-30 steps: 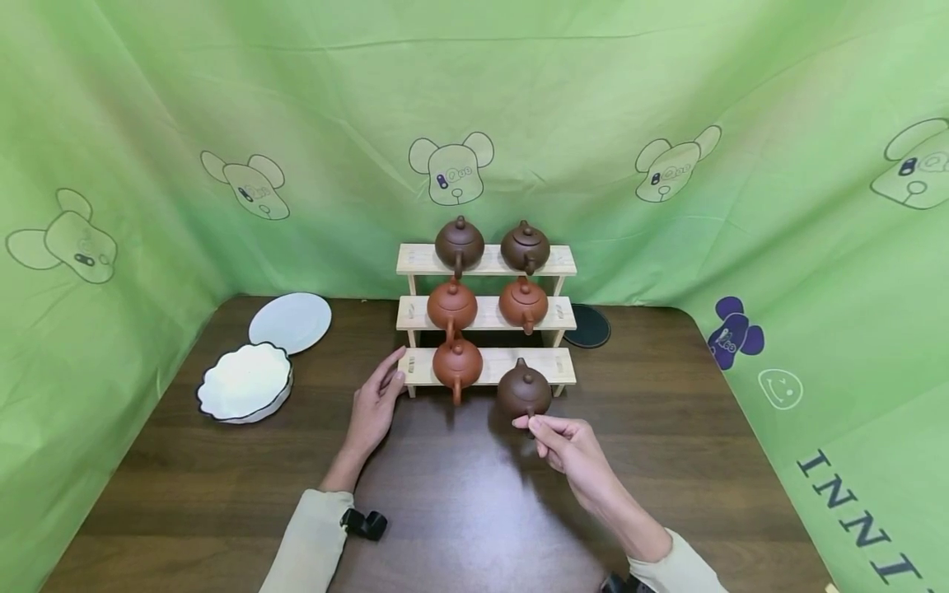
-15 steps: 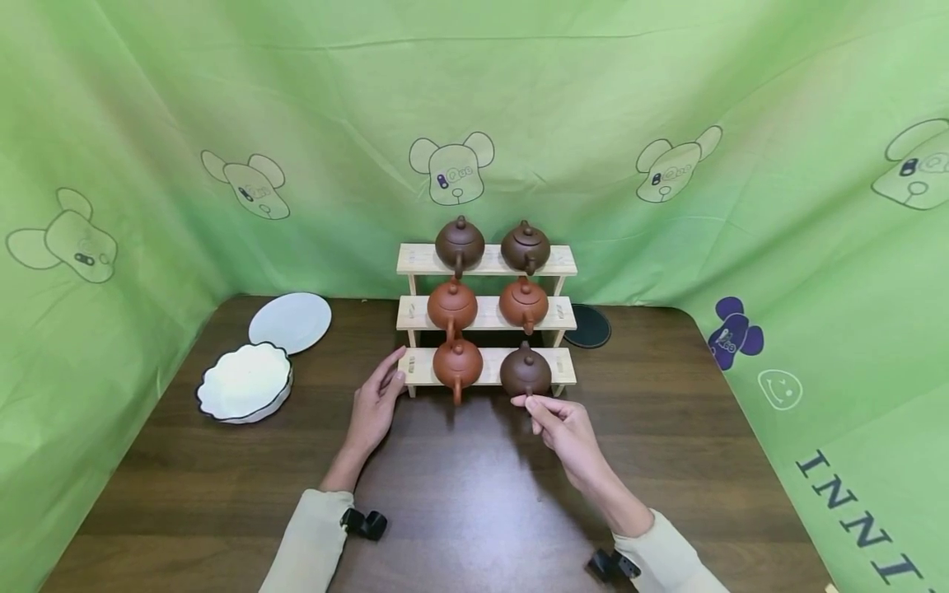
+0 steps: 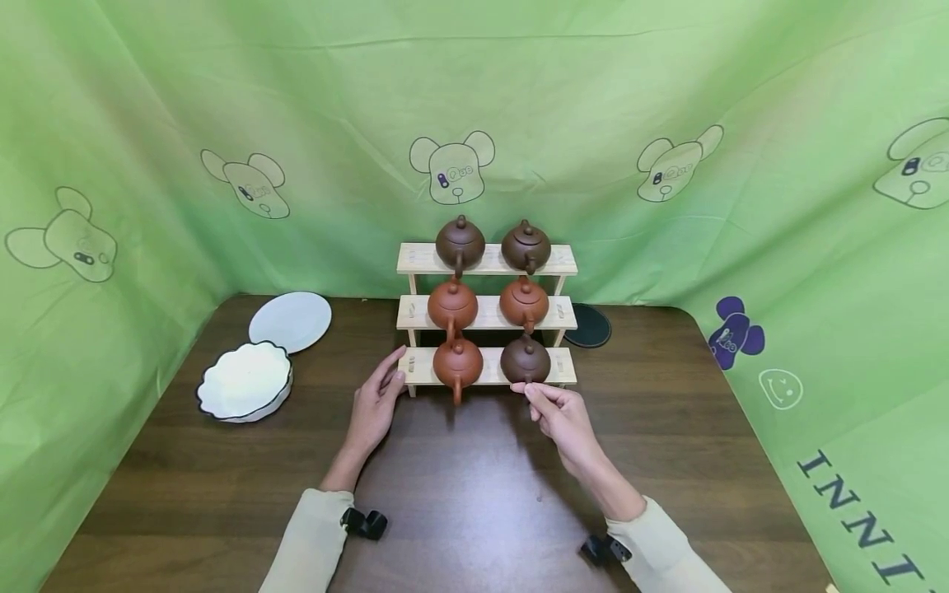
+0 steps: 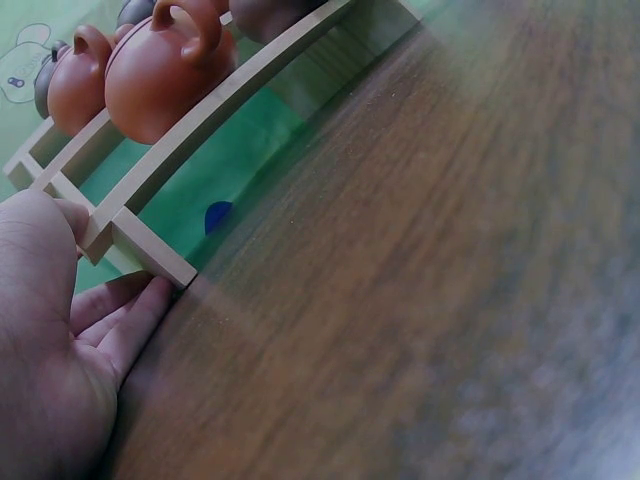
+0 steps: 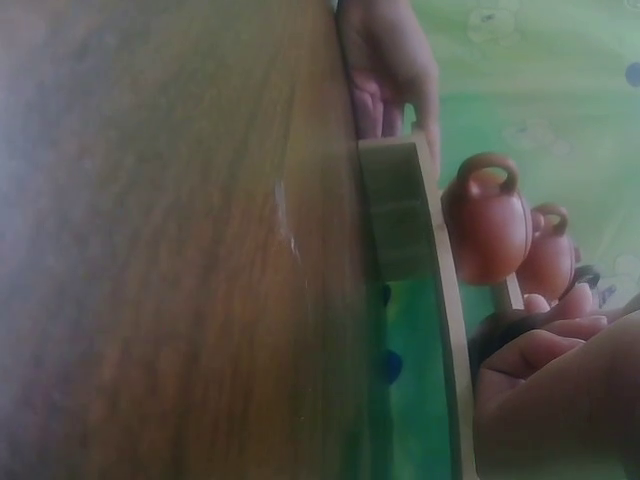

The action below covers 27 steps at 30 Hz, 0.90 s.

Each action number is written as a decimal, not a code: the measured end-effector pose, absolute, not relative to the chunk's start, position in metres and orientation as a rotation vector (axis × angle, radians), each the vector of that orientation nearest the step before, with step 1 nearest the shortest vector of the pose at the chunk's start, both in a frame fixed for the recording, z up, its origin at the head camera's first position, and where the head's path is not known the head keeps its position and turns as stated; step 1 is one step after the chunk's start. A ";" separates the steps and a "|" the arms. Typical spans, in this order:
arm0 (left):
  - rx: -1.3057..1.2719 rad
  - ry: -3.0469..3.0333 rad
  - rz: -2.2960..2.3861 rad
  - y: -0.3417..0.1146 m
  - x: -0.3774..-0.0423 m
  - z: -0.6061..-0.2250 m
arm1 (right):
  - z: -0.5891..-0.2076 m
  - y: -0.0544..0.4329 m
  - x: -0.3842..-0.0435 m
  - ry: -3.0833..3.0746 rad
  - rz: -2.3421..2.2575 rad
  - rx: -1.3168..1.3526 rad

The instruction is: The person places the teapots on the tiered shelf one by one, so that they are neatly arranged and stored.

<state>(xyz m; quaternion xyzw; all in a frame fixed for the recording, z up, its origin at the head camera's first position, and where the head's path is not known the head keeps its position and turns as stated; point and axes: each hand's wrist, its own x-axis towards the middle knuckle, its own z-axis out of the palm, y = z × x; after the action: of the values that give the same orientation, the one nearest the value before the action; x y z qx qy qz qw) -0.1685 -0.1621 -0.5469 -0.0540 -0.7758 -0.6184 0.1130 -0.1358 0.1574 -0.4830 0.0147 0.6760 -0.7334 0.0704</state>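
A three-tier wooden display rack [image 3: 490,365] holds several small clay teapots in pairs. At its left end my left hand [image 3: 374,409] touches the lowest shelf; its fingers are fairly straight beside the leg in the left wrist view. My right hand [image 3: 567,422] pinches the handle of a dark brown teapot [image 3: 525,359] at the right of the lowest shelf. Whether its base bears on the board is hidden. Left of it stands a red-brown teapot [image 3: 457,362]. The middle shelf has a left red-brown teapot [image 3: 453,306] and a right one; two dark brown teapots occupy the top.
To the left lie a white scalloped dish [image 3: 246,381] with a dark rim and a flat white plate [image 3: 291,323]. A round black coaster [image 3: 589,327] sits behind the rack's right side. Green cloth [image 3: 326,107] hangs around the wooden table [image 3: 215,494].
My right hand has moved forward with the dark brown teapot, from in front of the lowest shelf to over it. My left hand has stayed at the rack's left end.
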 end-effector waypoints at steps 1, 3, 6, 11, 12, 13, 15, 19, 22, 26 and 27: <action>-0.152 -2.287 -1.813 -0.161 -0.168 -0.544 | -0.483 0.158 -0.137 2.032 -2.204 0.047; -0.132 -2.292 -1.824 -0.161 -0.167 -0.542 | -0.484 0.158 -0.138 2.029 -2.196 0.058; -0.136 -2.286 -1.817 -0.161 -0.167 -0.542 | -0.484 0.159 -0.140 2.030 -2.178 0.063; -0.200 -2.246 -1.793 -0.166 -0.171 -0.555 | -0.483 0.160 -0.140 2.016 -2.157 0.064; -0.212 -2.235 -1.785 -0.167 -0.172 -0.558 | -0.483 0.161 -0.140 2.013 -2.155 0.060; -0.224 -2.230 -1.782 -0.168 -0.172 -0.559 | -0.483 0.161 -0.140 2.009 -2.152 0.058; -0.217 -2.241 -1.786 -0.167 -0.171 -0.556 | -0.484 0.162 -0.140 2.004 -2.144 0.047; -0.170 -2.291 -1.804 -0.166 -0.171 -0.551 | -0.485 0.165 -0.142 2.017 -2.131 0.034; -0.153 -2.311 -1.782 -0.170 -0.177 -0.564 | -0.485 0.168 -0.143 2.034 -2.129 0.037; -0.177 -2.311 -1.719 -0.167 -0.172 -0.561 | -0.485 0.174 -0.144 2.050 -2.142 0.081; -0.174 -2.311 -1.693 -0.164 -0.169 -0.557 | -0.485 0.176 -0.144 2.053 -2.144 0.097</action>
<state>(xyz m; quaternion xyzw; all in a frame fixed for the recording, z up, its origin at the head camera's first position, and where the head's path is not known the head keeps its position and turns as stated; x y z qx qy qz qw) -0.1694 -0.1643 -0.5569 -0.0602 -0.7977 -0.5846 0.1354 -0.1439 0.1763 -0.4846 0.0324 0.6886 -0.7193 0.0858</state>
